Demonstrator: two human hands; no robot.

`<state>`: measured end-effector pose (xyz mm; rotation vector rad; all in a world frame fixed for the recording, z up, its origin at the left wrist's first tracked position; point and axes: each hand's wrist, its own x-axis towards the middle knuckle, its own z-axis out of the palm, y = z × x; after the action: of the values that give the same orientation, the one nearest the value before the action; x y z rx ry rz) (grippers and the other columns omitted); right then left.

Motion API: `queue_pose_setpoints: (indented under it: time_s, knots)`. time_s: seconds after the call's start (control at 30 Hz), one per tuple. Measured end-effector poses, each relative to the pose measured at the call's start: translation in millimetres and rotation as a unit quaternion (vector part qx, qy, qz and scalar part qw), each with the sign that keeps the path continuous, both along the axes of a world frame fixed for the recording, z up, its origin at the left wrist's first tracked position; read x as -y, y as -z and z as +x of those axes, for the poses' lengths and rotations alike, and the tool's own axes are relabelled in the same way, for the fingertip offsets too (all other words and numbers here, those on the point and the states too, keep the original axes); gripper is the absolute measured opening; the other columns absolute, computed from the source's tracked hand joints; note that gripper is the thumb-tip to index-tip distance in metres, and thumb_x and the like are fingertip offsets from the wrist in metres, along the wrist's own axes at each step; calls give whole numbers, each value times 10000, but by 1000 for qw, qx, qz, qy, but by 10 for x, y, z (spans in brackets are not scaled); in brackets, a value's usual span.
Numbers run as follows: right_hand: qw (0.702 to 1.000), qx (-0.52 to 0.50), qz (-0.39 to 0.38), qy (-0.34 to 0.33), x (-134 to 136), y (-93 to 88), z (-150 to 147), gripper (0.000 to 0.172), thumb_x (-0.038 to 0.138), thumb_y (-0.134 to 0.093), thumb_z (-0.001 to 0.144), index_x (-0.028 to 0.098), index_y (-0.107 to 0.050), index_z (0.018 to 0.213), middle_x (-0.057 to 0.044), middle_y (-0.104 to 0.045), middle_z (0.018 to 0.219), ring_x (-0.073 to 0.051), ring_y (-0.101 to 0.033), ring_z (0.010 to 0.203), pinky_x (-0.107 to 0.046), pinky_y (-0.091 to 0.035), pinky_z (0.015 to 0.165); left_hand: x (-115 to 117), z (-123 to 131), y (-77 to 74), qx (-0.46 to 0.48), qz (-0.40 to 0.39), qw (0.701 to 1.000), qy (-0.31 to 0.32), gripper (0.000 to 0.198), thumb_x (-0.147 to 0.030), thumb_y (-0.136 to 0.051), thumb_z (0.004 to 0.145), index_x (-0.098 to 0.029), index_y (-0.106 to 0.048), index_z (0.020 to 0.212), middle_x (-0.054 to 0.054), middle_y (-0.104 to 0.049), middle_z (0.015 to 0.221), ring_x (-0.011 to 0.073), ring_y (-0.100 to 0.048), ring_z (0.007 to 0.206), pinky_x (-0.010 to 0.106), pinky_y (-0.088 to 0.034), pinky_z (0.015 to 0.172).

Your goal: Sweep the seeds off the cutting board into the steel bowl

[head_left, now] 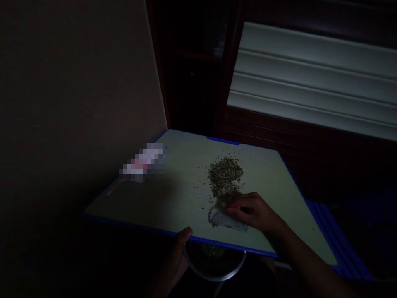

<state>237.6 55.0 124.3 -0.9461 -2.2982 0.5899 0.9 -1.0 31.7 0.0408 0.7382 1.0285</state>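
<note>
Small dark grains (226, 174) lie in a loose heap on the pale, blue-edged tabletop (180, 165). My right hand (256, 210) is at the heap's near side, thumb and fingers pinched together; whatever is between them cannot be made out. Under and beside those fingers lies a greyish flat patch (228, 220), its material unclear, with a few grains along its left edge. My left hand (181, 250) has its thumb over the table's near edge, its other fingers hidden below. Right beside it, under that edge, a round metal-rimmed bowl (231, 274) holds more grains.
A blurred-out white and pink item (144, 161) sits at the tabletop's left edge. A plain wall (93, 82) rises at the left, and a dark wooden cabinet with pale slatted panels (310, 78) stands behind. Something blue and ribbed (335, 240) is at the right. The room is dim.
</note>
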Motion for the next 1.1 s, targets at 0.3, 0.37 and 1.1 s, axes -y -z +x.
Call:
queue_pose_setpoints:
  time_s: [0.3,0.37,1.1]
  knots:
    - [1000,19,-7,-18,11,8,4,197,299,-554,926,180,-682,836,-9,-649,689,-102,-570,620,-234,-433,584,22,12,-3,5,2,1000,-15,371,-167,-495,906,42,-584,1199,179,-725,1047,272,-491,1264,410,-257,1134]
    - [1000,15,-3,-24,14,12,5,187,297,-559,923,181,-688,856,-12,-660,696,-104,-575,621,-235,-435,582,19,4,25,16,13,1000,-2,388,-183,-483,914,49,-574,1211,186,-712,1082,276,-472,1280,414,-241,1139]
    - [1000,-1,4,-21,13,31,-9,194,277,-585,909,163,-667,774,22,-584,608,-79,-505,545,-207,-378,532,-21,-57,247,66,1,998,-2,360,-191,-585,855,-8,-630,1161,162,-701,1125,270,-471,1284,407,-225,1145]
